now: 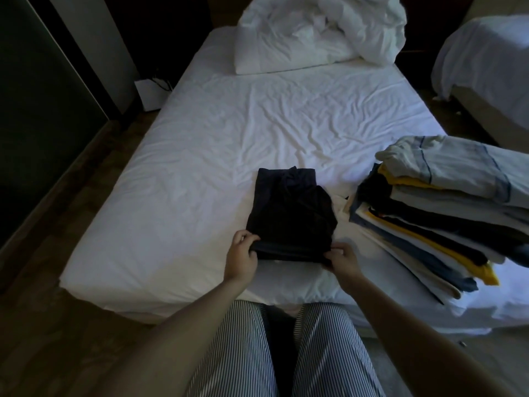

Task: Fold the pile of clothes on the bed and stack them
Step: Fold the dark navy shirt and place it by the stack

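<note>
Two hands, left hand [242, 253] and right hand [342, 257], forearms extended, pinching near edge of dark garment [289, 213] on bed [171, 196].

both bare arms reach forward, left hand [242, 255] and right hand [342, 260] each pinching the near edge of the dark garment [289, 207], fingers curled.

Bed sheet [257, 124]: white cloth, matt, finely creased.
Dark garment [289, 213], on the bed's near part: soft cloth, matt.
Stack of folded clothes [443, 219], at the bed's right edge: mixed cloths, matt, one piece striped.
Duvet [329, 27], at the bed's head: white cloth, puffy, crumpled.
Floor [71, 325], left of the bed: wood, faint sheen.
</note>
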Demonstrator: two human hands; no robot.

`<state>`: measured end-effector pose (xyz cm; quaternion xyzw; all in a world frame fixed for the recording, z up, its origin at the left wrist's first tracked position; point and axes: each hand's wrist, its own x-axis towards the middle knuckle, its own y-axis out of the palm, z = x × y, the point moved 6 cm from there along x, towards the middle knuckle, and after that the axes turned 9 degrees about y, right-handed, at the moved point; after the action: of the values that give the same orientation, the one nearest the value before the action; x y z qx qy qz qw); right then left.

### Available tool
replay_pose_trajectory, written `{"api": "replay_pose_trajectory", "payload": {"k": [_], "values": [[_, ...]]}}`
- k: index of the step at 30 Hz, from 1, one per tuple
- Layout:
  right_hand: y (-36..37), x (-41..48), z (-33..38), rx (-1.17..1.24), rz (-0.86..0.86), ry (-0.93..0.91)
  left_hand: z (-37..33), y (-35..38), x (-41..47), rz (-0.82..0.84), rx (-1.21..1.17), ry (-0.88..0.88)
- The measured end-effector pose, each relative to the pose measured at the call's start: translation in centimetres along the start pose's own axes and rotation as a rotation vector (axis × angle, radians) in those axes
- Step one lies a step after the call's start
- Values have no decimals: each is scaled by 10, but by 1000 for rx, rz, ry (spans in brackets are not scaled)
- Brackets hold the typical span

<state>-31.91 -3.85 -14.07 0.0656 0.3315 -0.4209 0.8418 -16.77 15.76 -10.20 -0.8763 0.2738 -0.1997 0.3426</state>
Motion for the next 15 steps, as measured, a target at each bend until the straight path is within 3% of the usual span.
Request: {"api": "replay_pose_trajectory", "payload": {"k": [3,7,11,13,15], "values": [[-5,-12,14,60,8,-35,-4,-7,4,1,38,17],[1,-16,-4,-314,102,101,25,28,-6,415,84,-161],[1,-21,-23,-491,206,202,26,33,-11,676,149,-197],[2,-17,-13,-650,189,95,18,23,3,743,252,-221],[1,-11,3,-686,98,-32,12,21,23,705,222,-253]]}}
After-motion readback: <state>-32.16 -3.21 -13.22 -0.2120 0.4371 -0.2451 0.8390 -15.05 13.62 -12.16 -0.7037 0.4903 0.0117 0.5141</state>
